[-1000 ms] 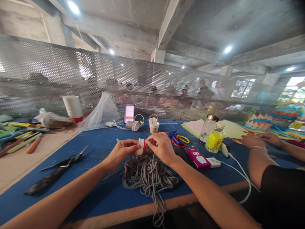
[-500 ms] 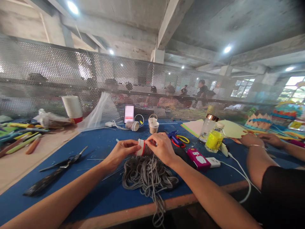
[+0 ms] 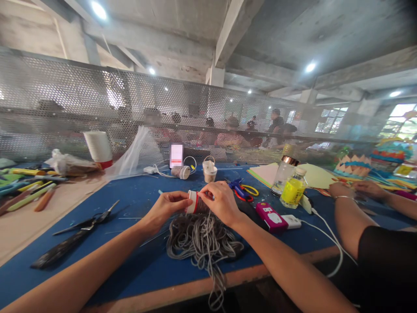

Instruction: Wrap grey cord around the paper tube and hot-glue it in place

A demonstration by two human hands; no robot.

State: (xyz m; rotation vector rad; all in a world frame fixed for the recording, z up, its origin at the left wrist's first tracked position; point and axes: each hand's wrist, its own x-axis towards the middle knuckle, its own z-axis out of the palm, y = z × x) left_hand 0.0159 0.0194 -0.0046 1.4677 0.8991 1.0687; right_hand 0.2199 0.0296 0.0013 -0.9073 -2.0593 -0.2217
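My left hand (image 3: 167, 208) pinches the rim end of a small paper cup (image 3: 192, 202), white with a red band, which lies on its side in the air. Grey-brown cord is wrapped round the cup's other part. My right hand (image 3: 221, 202) is closed at that wrapped part, its fingertips against the cup; a strand runs up to it from below. Its fingers partly hide the cup. Under both hands a loose heap of grey cord (image 3: 203, 243) rests on the blue table mat (image 3: 130, 256), and some loops hang over the front edge.
Black-handled scissors (image 3: 87, 224) lie at left. Behind my hands are a phone (image 3: 177, 155), a wrapped cup (image 3: 180, 172), a small white basket (image 3: 210, 170) and coloured scissors (image 3: 243, 190). At right stand a magenta box (image 3: 271, 216), a yellow bottle (image 3: 293, 189), a glass jar (image 3: 284, 176) and a co-worker's arms (image 3: 348, 213).
My hands and the cup hold nearly the same position. The co-worker's near arm at right has shifted slightly to the left.
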